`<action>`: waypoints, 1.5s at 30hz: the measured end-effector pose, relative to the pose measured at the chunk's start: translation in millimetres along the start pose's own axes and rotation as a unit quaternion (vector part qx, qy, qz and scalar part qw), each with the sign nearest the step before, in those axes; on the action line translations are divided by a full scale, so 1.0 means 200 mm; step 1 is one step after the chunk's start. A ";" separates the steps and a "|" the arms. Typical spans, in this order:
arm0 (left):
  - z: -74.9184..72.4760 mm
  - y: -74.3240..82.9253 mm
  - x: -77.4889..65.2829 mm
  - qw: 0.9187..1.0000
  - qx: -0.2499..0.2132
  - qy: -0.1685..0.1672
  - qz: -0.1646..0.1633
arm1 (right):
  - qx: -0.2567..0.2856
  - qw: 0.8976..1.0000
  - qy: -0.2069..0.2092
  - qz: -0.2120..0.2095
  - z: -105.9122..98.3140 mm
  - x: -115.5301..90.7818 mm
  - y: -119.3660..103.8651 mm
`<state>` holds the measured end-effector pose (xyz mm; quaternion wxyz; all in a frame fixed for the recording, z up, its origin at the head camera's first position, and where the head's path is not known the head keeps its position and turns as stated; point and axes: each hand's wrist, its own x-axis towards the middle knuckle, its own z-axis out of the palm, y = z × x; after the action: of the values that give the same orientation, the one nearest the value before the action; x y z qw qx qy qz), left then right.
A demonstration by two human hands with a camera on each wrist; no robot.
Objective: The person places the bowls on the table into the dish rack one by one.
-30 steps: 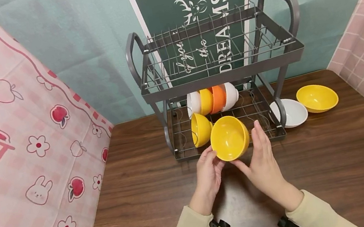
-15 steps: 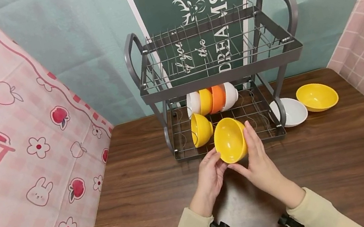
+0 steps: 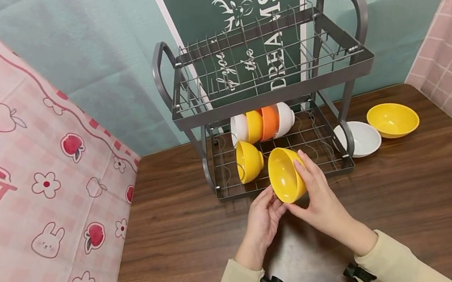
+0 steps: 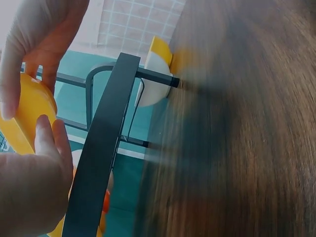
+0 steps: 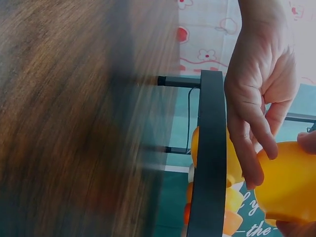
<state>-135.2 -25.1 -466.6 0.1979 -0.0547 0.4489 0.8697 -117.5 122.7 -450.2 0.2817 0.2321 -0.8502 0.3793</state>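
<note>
A yellow bowl (image 3: 283, 176) is held up in front of the rack's lower tier, tilted with its mouth to the left. My right hand (image 3: 324, 202) grips it from the right, fingers over the outer side and thumb near the bottom. From the lower left, my left hand (image 3: 261, 220) touches the bowl with extended fingers, palm turned up; those fingers (image 5: 254, 165) show against its wall in the right wrist view. Just left of the held bowl, a second yellow bowl (image 3: 249, 162) stands on its side in the lower tier.
The dark two-tier dish rack (image 3: 277, 94) stands on the wooden table (image 3: 173, 251). Behind on its lower tier is a row of white, yellow and orange bowls (image 3: 269, 123). A white bowl (image 3: 363, 138) and a wider yellow bowl (image 3: 393, 120) sit right of the rack.
The bowl has turned leftward and shifted slightly right and down. My right hand has closed in onto its outer side, while my left-hand fingers have loosened from its rim.
</note>
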 end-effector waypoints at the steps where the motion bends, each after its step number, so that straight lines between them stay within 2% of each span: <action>1: 0.00 0.00 0.00 1.000 0.001 -0.002 0.001 | -0.001 1.000 0.004 -0.003 0.00 0.01 0.00; 12: -0.03 0.06 0.02 0.998 0.057 0.008 0.035 | -0.007 0.999 0.027 0.015 0.02 0.07 -0.01; 18: -0.07 0.12 0.02 0.992 0.085 0.025 0.087 | -0.024 0.999 0.030 0.030 0.03 0.12 0.02; 20: -0.09 0.13 0.02 0.988 0.097 0.040 0.115 | -0.026 0.999 0.029 0.035 0.04 0.13 0.03; 22: -0.11 0.14 0.02 0.980 0.109 0.063 0.156 | -0.025 0.999 0.028 0.040 0.04 0.14 0.05; 24: -0.13 0.15 0.02 0.966 0.125 0.098 0.206 | -0.024 0.998 0.025 0.044 0.05 0.16 0.06; 26: -0.16 0.17 0.02 0.943 0.162 0.132 0.259 | -0.020 0.998 0.022 0.047 0.06 0.17 0.07; 28: -0.19 0.18 0.02 0.915 0.219 0.161 0.300 | -0.017 0.998 0.019 0.049 0.07 0.18 0.08; 30: -0.22 0.20 0.01 0.881 0.293 0.179 0.326 | -0.016 0.998 0.016 0.052 0.08 0.19 0.09; 33: -0.27 0.20 0.01 0.828 0.405 0.189 0.339 | -0.015 0.998 0.006 0.063 0.09 0.20 0.10; 35: -0.30 0.19 0.01 0.786 0.477 0.187 0.345 | -0.014 0.997 -0.003 0.075 0.11 0.21 0.11; 38: -0.34 0.18 0.01 0.712 0.575 0.180 0.360 | -0.015 0.996 -0.020 0.090 0.13 0.21 0.12; 40: -0.36 0.17 0.01 0.665 0.623 0.174 0.373 | -0.016 0.995 -0.031 0.098 0.15 0.22 0.13; 41: -0.37 0.16 0.02 0.645 0.640 0.171 0.381 | -0.017 0.994 -0.035 0.099 0.16 0.22 0.14; 42: -0.37 0.16 0.02 0.629 0.654 0.166 0.386 | -0.019 0.994 -0.038 0.100 0.17 0.22 0.14; 43: -0.38 0.16 0.02 0.617 0.664 0.163 0.389 | -0.020 0.994 -0.041 0.101 0.18 0.22 0.15; 45: -0.39 0.15 0.02 0.603 0.675 0.157 0.395 | -0.022 0.994 -0.044 0.100 0.19 0.23 0.16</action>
<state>-157.8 -102.5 -491.2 -0.2578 0.1417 0.9104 0.2910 -181.7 103.9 -458.6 0.2095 0.1558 -0.8892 0.3758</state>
